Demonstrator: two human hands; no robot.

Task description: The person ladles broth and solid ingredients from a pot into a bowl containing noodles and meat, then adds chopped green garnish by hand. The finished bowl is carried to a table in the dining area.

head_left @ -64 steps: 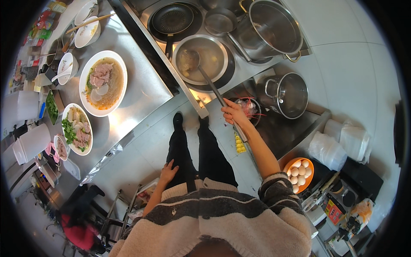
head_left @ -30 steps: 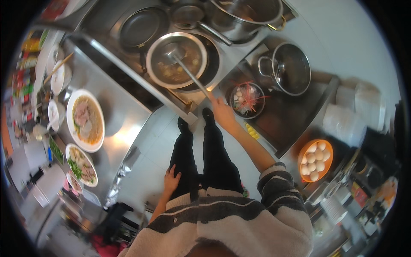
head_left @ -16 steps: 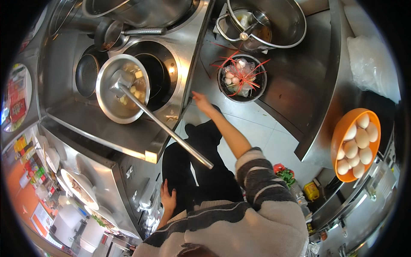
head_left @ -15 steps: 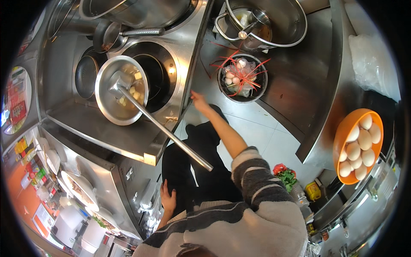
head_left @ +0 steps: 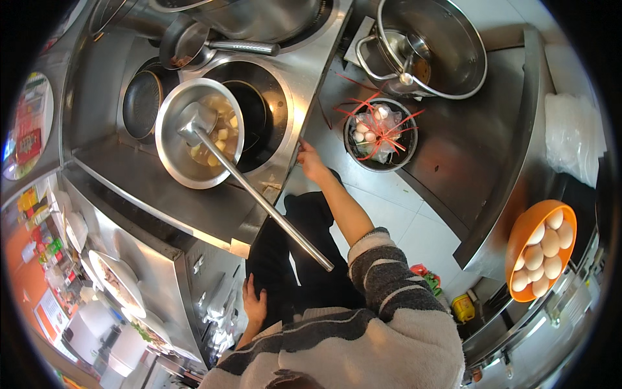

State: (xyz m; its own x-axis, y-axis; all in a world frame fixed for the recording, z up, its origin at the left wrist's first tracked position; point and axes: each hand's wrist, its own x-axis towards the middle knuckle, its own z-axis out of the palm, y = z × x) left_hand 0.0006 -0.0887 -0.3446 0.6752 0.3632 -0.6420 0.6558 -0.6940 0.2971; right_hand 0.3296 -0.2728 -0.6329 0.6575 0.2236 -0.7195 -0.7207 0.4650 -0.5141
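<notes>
1. Ladle position. Our ladle (head_left: pixel 265 203) rests w/ its head in the metal bowl (head_left: pixel 168 146), among pale chunks (head_left: pixel 223 133) in brownish broth. The handle crosses the bowl rim, runs diag. over the front edge of the stove (head_left: pixel 299 71) and ends above our trousers (head_left: pixel 265 259), free of both hands.

2. R hand. Our R hand (head_left: pixel 312 163) is at the stove's front edge, R of the ladle handle and apart from it. The bowl sits farther L, w/ part of the black round burner (head_left: pixel 253 107) btwn. Fingers are partly bent, fingertips at the edge; we can't tell if they grip anything there.

3. L hand. Our L hand (head_left: pixel 255 303) lies on the L thigh, fingers extended and slightly apart, holding nothing. The ladle's free end is up and to its R.

4. Adj. items. Behind the bowl: small saucepan (head_left: pixel 194 40), handle pointing R. L of the bowl: black frying pan (head_left: pixel 142 104), partly hidden. On the steel worktop (head_left: pixel 447 152), R of the R hand: dark bowl (head_left: pixel 414 137) w/ eggs, clear plastic & red strips; large pot (head_left: pixel 457 55) just behind it. Far R: orange bowl (head_left: pixel 519 236) of eggs (head_left: pixel 544 249).
</notes>
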